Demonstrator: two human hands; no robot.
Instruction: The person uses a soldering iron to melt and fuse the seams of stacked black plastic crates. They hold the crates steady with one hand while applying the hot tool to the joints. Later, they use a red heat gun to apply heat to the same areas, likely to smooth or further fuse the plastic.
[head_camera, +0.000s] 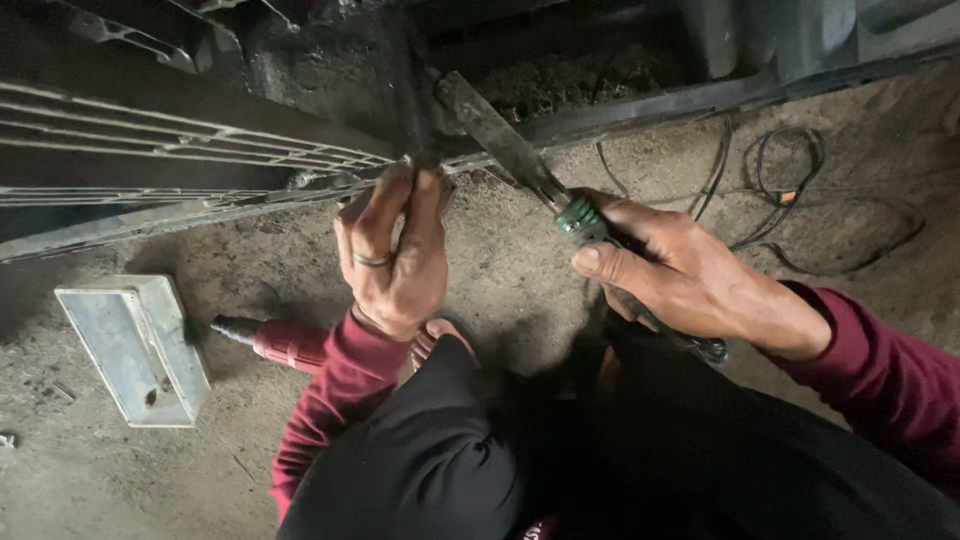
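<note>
left hand (393, 255): clenched on lower edge of metal grille (200, 150), fingers wrapped over the rail where it meets a dark upright post (410, 110); ring on 1 finger
right hand (672, 272): gripping green-collared handle of a chisel-like tool (505, 140), thumb laid along the handle
tool: flat rusty blade slants up-left, tip near the post just above left hand; looks stiff, fairly heavy steel; handle likely gives the sure hold, blade grimy & prob slippery
grille: thin bars, rigid but bendable, edges maybe sharp; hold by bottom rail, not bars
floor (520, 290): dusty concrete
red drill (280, 342): lying on floor by left sleeve
white tray (135, 345): near floor's left edge
cables (800, 200): loose, toward right edge
</note>
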